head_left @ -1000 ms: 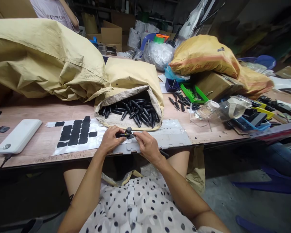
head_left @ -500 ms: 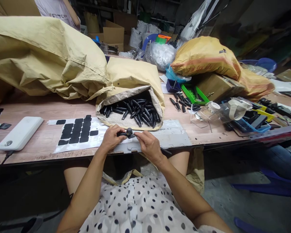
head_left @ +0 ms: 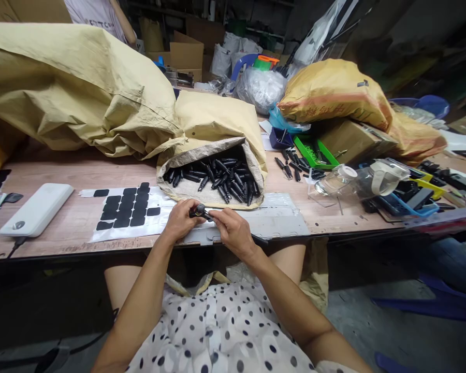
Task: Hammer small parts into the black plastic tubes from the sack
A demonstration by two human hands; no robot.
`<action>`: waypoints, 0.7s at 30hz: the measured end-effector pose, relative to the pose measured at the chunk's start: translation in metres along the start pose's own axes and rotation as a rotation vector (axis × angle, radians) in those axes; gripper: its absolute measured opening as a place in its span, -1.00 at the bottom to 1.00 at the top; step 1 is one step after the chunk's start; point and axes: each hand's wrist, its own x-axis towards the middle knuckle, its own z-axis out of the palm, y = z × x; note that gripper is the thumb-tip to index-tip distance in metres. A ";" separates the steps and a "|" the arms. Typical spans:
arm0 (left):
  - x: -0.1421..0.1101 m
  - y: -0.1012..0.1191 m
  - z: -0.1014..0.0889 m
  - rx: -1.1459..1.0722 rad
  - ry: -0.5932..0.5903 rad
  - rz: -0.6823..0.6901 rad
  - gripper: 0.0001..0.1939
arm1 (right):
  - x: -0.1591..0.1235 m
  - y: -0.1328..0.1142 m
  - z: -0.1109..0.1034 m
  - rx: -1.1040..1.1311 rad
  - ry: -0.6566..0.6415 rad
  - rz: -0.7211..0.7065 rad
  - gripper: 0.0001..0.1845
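Observation:
My left hand [head_left: 181, 221] is closed on a small black part with a round knob [head_left: 200, 209], held just over the table's front edge. My right hand [head_left: 235, 233] pinches a slim tool with a metal shaft [head_left: 208, 213], its tip against the black part. A dark rod end [head_left: 259, 239] shows behind the right hand, perhaps the tool's handle. Under both hands lies a grey-white board [head_left: 279, 217]. Just beyond them, a cream sack [head_left: 221, 111] lies with its mouth towards me, full of black pen-shaped pieces [head_left: 229, 178].
Left of my hands is a white sheet [head_left: 155, 230] with black stickers [head_left: 124, 207], then a white power bank [head_left: 37, 210]. To the right are a green tray [head_left: 316, 153], a clear bottle [head_left: 336, 178] and a blue basket [head_left: 407, 207]. A large sack [head_left: 73, 88] fills the back left.
The tool and the knobbed part have come closer together, and the knob has turned slightly. The whole view has shifted a little to the right.

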 end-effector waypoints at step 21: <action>-0.004 -0.002 -0.008 0.023 -0.047 0.048 -0.86 | 0.009 0.048 0.015 -0.254 0.068 0.094 -0.75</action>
